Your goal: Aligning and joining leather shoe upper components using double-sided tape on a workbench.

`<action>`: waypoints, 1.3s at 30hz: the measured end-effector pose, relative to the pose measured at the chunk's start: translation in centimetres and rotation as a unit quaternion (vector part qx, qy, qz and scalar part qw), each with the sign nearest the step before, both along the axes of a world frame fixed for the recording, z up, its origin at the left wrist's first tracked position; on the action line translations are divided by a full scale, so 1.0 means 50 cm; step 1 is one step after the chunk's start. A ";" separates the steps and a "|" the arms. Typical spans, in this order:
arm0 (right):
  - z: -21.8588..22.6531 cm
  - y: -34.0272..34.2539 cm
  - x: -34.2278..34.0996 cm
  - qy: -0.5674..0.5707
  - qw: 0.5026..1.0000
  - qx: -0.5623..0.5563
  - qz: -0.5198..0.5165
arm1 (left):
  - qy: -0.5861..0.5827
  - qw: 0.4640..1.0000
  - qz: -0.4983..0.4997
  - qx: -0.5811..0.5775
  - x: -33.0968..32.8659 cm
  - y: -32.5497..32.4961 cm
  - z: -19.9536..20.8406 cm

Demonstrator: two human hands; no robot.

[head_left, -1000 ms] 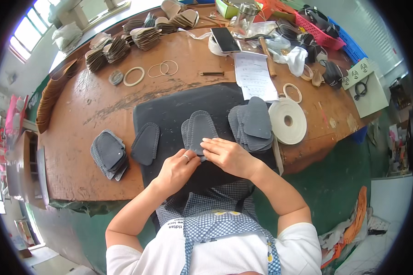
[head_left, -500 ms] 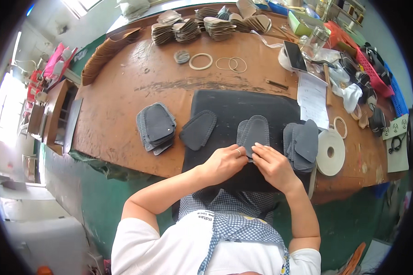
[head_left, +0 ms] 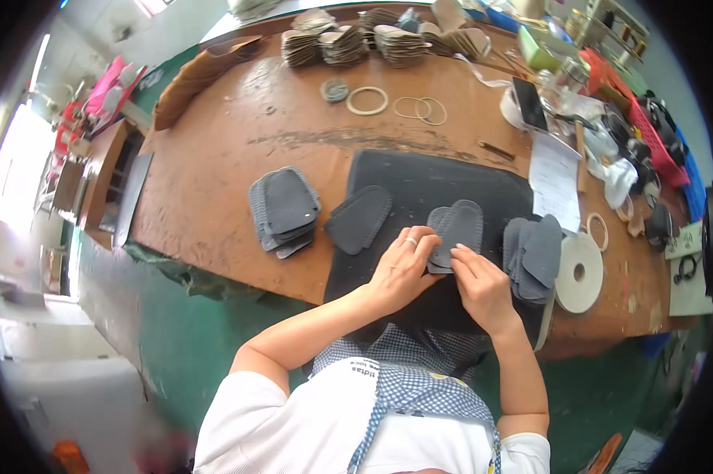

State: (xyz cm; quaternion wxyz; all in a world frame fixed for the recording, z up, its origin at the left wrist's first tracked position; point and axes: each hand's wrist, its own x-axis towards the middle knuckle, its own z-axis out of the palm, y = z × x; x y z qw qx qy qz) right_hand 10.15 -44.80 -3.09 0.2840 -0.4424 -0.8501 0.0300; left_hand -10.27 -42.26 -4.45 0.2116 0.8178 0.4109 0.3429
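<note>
Grey pieces [head_left: 462, 223] on black mat [head_left: 443, 170], both hands [head_left: 404, 267] touching

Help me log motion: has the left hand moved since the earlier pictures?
Yes: the left hand has shifted forward, nearer the far edge of the black mat.

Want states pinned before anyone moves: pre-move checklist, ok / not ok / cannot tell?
1. Both hands at the middle gray tongue-shaped pieces: ok; left hand at lower left, right hand at lower right.
2. Those pieces over the black mat: ok.
3. Their edges flush: not ok; visibly offset.
4. Firm grip: cannot tell; hands cover the contact.
5. Right-hand gray stack squared: not ok; fanned.
6. White tape roll clear of hands: ok.
</note>
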 end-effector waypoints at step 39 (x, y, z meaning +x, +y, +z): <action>-0.014 0.030 -0.004 -0.024 0.999 0.036 0.003 | -0.045 0.996 0.052 -0.054 -0.009 -0.008 -0.011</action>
